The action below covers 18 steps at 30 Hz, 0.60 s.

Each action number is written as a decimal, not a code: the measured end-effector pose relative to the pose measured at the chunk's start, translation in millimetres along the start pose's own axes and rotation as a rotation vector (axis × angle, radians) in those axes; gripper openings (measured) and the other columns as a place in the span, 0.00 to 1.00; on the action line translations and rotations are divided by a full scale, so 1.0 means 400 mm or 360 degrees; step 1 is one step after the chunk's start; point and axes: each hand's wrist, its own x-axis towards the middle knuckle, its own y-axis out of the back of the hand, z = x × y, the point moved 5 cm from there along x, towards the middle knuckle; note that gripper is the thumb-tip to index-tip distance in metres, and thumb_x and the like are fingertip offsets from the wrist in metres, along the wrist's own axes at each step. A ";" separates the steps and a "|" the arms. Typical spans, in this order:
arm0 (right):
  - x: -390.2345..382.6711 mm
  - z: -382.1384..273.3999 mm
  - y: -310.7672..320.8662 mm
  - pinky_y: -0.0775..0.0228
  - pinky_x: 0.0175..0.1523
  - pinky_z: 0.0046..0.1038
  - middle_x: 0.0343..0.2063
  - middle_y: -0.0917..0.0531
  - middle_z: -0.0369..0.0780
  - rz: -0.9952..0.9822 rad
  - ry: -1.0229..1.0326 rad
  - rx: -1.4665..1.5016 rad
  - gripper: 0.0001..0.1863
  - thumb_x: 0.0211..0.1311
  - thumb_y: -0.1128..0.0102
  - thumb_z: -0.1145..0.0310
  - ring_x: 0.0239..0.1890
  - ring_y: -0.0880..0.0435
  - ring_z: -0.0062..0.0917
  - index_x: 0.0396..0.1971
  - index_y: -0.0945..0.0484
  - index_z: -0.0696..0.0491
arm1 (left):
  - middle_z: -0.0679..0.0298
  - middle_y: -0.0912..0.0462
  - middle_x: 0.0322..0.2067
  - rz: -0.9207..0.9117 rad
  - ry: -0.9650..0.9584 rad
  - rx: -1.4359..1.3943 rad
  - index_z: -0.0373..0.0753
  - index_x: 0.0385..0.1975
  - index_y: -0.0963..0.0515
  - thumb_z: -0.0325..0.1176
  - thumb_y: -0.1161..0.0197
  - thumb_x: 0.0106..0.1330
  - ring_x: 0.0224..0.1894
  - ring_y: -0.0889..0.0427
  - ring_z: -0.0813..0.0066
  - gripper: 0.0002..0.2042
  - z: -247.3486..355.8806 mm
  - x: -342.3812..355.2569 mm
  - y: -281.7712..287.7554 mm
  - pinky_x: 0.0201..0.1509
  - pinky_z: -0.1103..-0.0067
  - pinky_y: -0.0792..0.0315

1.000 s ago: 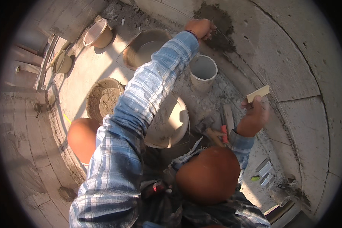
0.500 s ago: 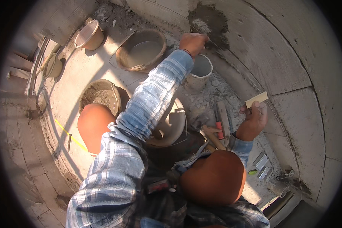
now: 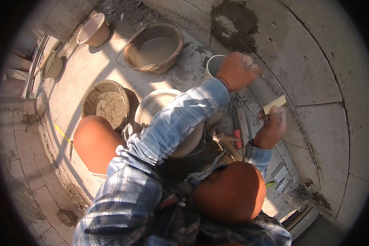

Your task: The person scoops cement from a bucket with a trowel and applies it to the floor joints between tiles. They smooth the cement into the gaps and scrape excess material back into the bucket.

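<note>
My left hand is closed at the fingertips, beside the stone wall and partly in front of a white bucket. What the fingers pinch, if anything, is too small to make out. Lower on the right, my right hand grips a small flat tan strip between thumb and fingers; it looks like wood. The strip is held up close to a thin line running along the wall. A dark wet patch marks the wall beyond my left hand.
Left of my arm are a basin of cloudy water, a bucket of wet mortar and a pale bucket. Another round tub sits under my forearm. Tools with a red handle lie between my knees and the wall.
My left hand has moved right and slightly down along the wall, now overlapping the white bucket. My right hand has shifted slightly left, still gripping the tan strip.
</note>
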 end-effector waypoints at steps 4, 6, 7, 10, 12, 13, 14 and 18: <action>0.033 -0.012 -0.017 0.33 0.33 0.21 0.25 0.22 0.36 -0.0240 0.0148 -0.0233 0.13 0.67 0.42 0.62 0.25 0.24 0.18 0.31 0.23 0.59 | 0.65 0.25 0.20 0.0251 -0.0221 -0.0540 0.37 0.14 0.30 0.35 0.40 0.59 0.24 0.29 0.81 0.14 -0.008 0.005 0.046 0.29 0.77 0.33; 0.056 -0.015 -0.035 0.33 0.32 0.20 0.24 0.22 0.35 -0.0414 0.0134 -0.0341 0.13 0.68 0.42 0.62 0.26 0.24 0.17 0.31 0.23 0.58 | 0.66 0.24 0.21 0.0244 -0.0110 -0.0496 0.37 0.18 0.28 0.38 0.42 0.63 0.23 0.30 0.81 0.14 -0.035 0.020 0.083 0.30 0.78 0.33; 0.067 -0.019 -0.049 0.34 0.32 0.19 0.24 0.22 0.35 -0.0499 0.0128 -0.0396 0.13 0.68 0.42 0.62 0.26 0.24 0.16 0.32 0.22 0.58 | 0.66 0.23 0.22 0.0240 -0.0055 -0.0475 0.37 0.20 0.27 0.40 0.43 0.65 0.23 0.30 0.80 0.14 -0.048 0.021 0.099 0.31 0.78 0.33; 0.102 -0.038 -0.098 0.34 0.31 0.19 0.24 0.23 0.34 -0.0689 0.0135 -0.0584 0.12 0.69 0.43 0.62 0.26 0.24 0.16 0.34 0.22 0.57 | 0.66 0.22 0.23 0.0032 0.0288 -0.0187 0.36 0.25 0.23 0.47 0.48 0.71 0.24 0.29 0.80 0.20 -0.039 0.017 0.124 0.34 0.81 0.32; 0.133 -0.020 -0.127 0.33 0.30 0.19 0.25 0.22 0.34 -0.0748 -0.0066 -0.0434 0.14 0.71 0.46 0.61 0.25 0.24 0.16 0.36 0.22 0.57 | 0.67 0.21 0.27 -0.0195 0.0331 -0.0242 0.37 0.31 0.21 0.50 0.50 0.72 0.28 0.27 0.80 0.21 -0.019 0.009 0.104 0.38 0.82 0.32; 0.145 -0.011 -0.139 0.33 0.29 0.19 0.25 0.22 0.34 -0.0776 -0.0167 -0.0358 0.15 0.71 0.48 0.60 0.25 0.23 0.16 0.37 0.22 0.58 | 0.68 0.20 0.29 -0.0309 0.0353 -0.0269 0.37 0.34 0.20 0.51 0.51 0.73 0.31 0.27 0.80 0.22 -0.012 0.002 0.091 0.40 0.82 0.32; 0.153 -0.005 -0.152 0.33 0.29 0.19 0.25 0.22 0.34 -0.0808 -0.0324 -0.0211 0.16 0.72 0.49 0.59 0.25 0.23 0.17 0.38 0.22 0.58 | 0.68 0.20 0.32 -0.0390 0.0355 -0.0444 0.38 0.37 0.20 0.50 0.51 0.73 0.34 0.27 0.80 0.21 -0.006 -0.005 0.079 0.42 0.81 0.33; 0.175 0.023 -0.188 0.33 0.25 0.18 0.25 0.22 0.35 -0.0922 -0.0662 0.0276 0.19 0.74 0.54 0.58 0.23 0.23 0.18 0.42 0.22 0.59 | 0.70 0.21 0.42 -0.0652 0.0292 -0.0877 0.40 0.47 0.21 0.47 0.48 0.73 0.42 0.28 0.81 0.18 -0.014 -0.009 0.060 0.47 0.80 0.34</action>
